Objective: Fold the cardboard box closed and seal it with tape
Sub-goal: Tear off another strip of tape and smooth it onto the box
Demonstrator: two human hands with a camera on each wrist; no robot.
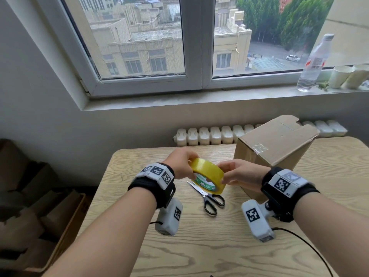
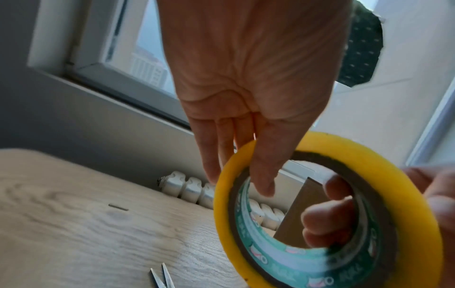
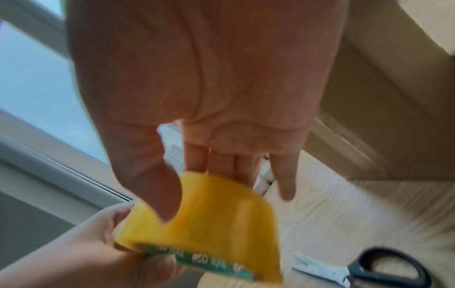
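Over the table, both hands hold a yellow tape roll (image 1: 209, 170) with a green printed core. My left hand (image 1: 189, 166) grips its left side; in the left wrist view the left hand (image 2: 238, 183) has its thumb inside the core and its fingers behind the tape roll (image 2: 408, 214). My right hand (image 1: 225, 172) pinches the right side; in the right wrist view the right hand (image 3: 209, 198) lays its thumb on the outer face of the tape roll (image 3: 221, 214). The brown cardboard box (image 1: 279, 140) stands at the back right with its flaps down and a scrap of clear tape on top; this box (image 3: 393, 97) is beside my right hand.
Black-handled scissors (image 1: 209, 196) lie shut on the wooden table (image 1: 199, 252) just under the roll. A radiator (image 1: 209, 135) runs behind the table. A water bottle (image 1: 313, 62) and paper cups (image 1: 347, 76) stand on the sill. Stacked cardboard (image 1: 40, 196) sits on the floor at left.
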